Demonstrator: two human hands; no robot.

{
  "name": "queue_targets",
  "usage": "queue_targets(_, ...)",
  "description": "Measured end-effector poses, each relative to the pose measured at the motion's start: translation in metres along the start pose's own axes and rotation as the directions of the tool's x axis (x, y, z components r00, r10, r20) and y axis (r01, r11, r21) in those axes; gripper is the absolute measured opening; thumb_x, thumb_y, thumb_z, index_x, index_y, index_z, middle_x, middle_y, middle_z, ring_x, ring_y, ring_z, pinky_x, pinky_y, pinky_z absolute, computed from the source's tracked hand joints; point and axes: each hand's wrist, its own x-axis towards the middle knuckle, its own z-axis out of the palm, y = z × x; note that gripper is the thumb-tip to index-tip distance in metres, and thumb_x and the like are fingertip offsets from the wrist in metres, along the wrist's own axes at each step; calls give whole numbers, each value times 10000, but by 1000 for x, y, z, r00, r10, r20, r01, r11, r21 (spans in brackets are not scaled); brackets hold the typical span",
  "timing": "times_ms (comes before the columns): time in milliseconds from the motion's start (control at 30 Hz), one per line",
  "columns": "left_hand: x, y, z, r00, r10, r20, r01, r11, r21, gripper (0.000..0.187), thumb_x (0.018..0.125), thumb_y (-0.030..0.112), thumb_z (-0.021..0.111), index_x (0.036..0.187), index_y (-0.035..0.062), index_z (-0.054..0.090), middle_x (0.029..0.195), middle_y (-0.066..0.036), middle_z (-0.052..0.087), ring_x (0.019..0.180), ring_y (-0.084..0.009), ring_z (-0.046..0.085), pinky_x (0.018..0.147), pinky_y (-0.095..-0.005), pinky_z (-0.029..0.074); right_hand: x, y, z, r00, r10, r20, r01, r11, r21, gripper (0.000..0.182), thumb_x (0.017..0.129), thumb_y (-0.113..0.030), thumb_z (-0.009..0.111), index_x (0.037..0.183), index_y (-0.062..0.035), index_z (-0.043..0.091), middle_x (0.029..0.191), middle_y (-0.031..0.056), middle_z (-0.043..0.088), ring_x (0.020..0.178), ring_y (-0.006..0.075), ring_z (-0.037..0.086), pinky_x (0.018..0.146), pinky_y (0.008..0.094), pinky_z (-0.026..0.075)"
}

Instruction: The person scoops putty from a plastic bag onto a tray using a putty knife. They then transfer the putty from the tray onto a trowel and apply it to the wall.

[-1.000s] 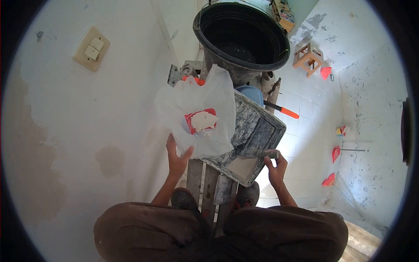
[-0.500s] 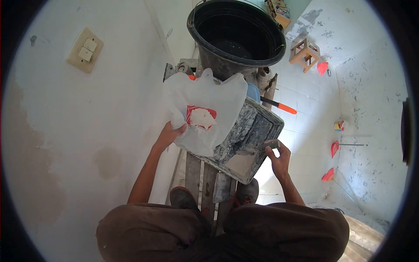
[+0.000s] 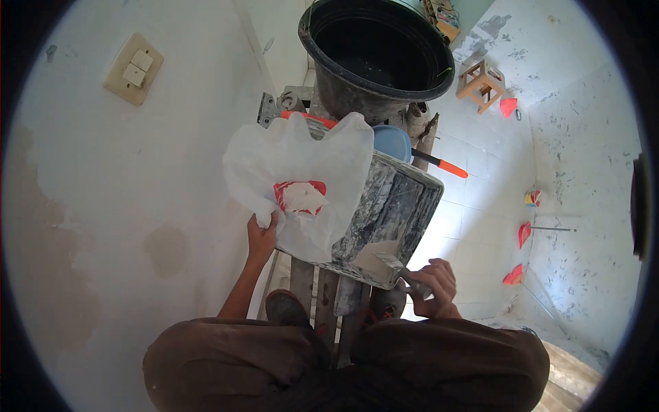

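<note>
My left hand (image 3: 262,237) is closed on the lower left edge of a white plastic bag (image 3: 309,158). Through the bag's open mouth, white powder (image 3: 302,198) shows, ringed by red print. The bag rests over the left side of a black, plaster-smeared tray (image 3: 395,199). In my right hand (image 3: 437,281) is the handle of a putty knife (image 3: 391,261), its blade reaching into the tray's near corner. There the blade meets a patch of pale paste (image 3: 371,255).
A large black bucket (image 3: 329,75) stands beyond the tray on the wooden planks (image 3: 302,278). Beside it lie a blue round item (image 3: 392,143) and an orange-tipped handle (image 3: 453,169). A wall with a switch (image 3: 134,69) rises close on the left. A stool (image 3: 480,86) stands on the tiled floor.
My right hand has moved toward me with the putty knife and turned it, so the blade now points into the tray. The bag has shifted left, uncovering more of the blue item and an orange strip.
</note>
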Motion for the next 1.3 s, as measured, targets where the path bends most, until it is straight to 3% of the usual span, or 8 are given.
queue_targets(433, -50, -3, 19, 921, -213, -326, 197, 977, -82, 442, 992, 256, 657, 1264, -64, 522, 1192, -142, 619, 1080, -206, 602, 958, -341, 468, -59, -3, 20, 960, 269, -75, -273, 961, -46, 349, 675, -30, 826, 1006, -47, 719, 843, 117, 715, 691, 222, 698, 585, 322, 531)
queue_targets(867, -60, -14, 31, 911, -221, -348, 185, 974, -132, 455, 994, 242, 655, 1283, -73, 498, 1231, -165, 582, 1114, -235, 588, 985, -354, 462, -93, -21, -10, 964, 265, 32, -265, 964, -18, 262, 681, -10, 813, 913, -48, 696, 699, 85, 637, 580, 186, 638, 516, 307, 491)
queue_targets(933, -60, -9, 33, 916, -103, -389, 62, 991, -116, 310, 984, 221, 660, 1128, -48, 599, 1066, -103, 662, 991, -193, 623, 891, -341, 483, -88, -31, -17, 789, 604, -110, -602, 797, 52, 190, 717, 11, 775, 868, -32, 667, 657, 86, 652, 577, 141, 642, 520, 280, 492)
queue_targets(967, -62, -12, 33, 915, -107, -389, 66, 991, -118, 310, 984, 221, 660, 1128, -48, 599, 1066, -103, 662, 991, -193, 623, 891, -341, 483, -79, -27, -22, 810, 562, -167, -571, 821, -3, 121, 773, 11, 725, 831, -14, 623, 650, 86, 672, 589, 130, 656, 524, 261, 491)
queue_targets(1000, -62, -16, 34, 914, -89, -396, 48, 992, -114, 307, 985, 219, 660, 1127, -47, 599, 1067, -102, 661, 994, -192, 622, 896, -342, 482, -76, -28, -25, 635, 760, -142, -723, 648, 239, 115, 848, -57, 701, 866, -6, 599, 672, 108, 672, 578, 161, 659, 528, 277, 510)
queue_targets(1067, -60, -22, 36, 913, -70, -403, 28, 993, -111, 304, 985, 217, 659, 1126, -46, 599, 1068, -101, 660, 996, -191, 621, 900, -342, 480, -71, -15, -18, 454, 891, 9, -668, 333, 666, 154, 925, -133, 658, 913, -1, 580, 696, 133, 667, 563, 192, 657, 531, 303, 538)
queue_targets(1167, -62, -24, 33, 910, -89, -404, 33, 989, -143, 291, 986, 207, 658, 1119, -45, 601, 1067, -101, 660, 992, -187, 618, 899, -341, 481, -86, -4, 18, 264, 945, 195, -653, 26, 757, 182, 987, -187, 590, 936, -15, 561, 716, 160, 659, 540, 214, 641, 525, 335, 547)
queue_targets(1300, -63, -33, 33, 924, -157, -349, 116, 984, -133, 450, 989, 242, 662, 1264, -78, 507, 1207, -163, 593, 1107, -238, 588, 989, -366, 459, -153, 11, 56, 210, 951, 227, -620, -50, 783, 177, 995, -213, 604, 935, -52, 559, 709, 94, 647, 502, 154, 578, 492, 293, 501)
